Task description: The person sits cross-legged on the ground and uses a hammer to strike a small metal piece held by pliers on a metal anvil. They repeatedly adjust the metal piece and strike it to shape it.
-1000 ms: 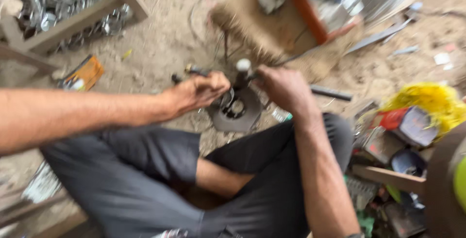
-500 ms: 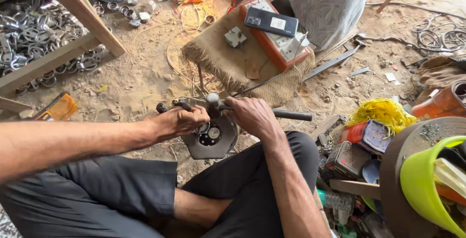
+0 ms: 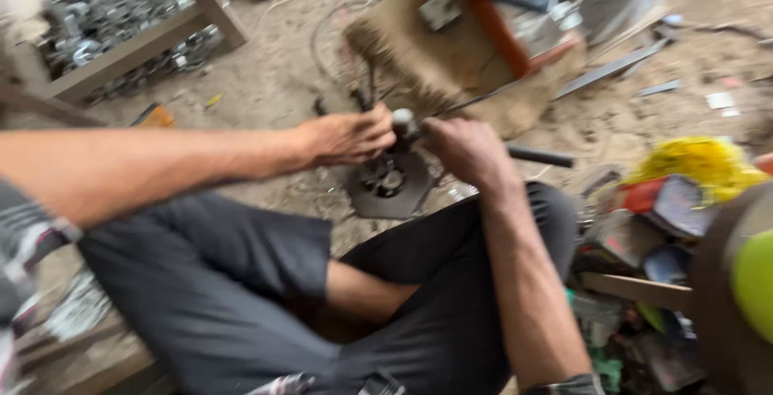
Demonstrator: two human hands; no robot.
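- The bar (image 3: 535, 155) lies roughly level, its long axis running left to right, one dark end poking out just right of the right hand (image 3: 463, 149).
- Right fingers wrap the bar.
- Left hand (image 3: 348, 136) seems, through blur, curled on the other end.
- A round knob (image 3: 403, 121) sits between the fingers; the plate (image 3: 390, 186) lies below them.

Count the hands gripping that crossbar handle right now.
2: the left hand grips the bar handle on the left of its central knob, the right hand just right of it. No other hands show.
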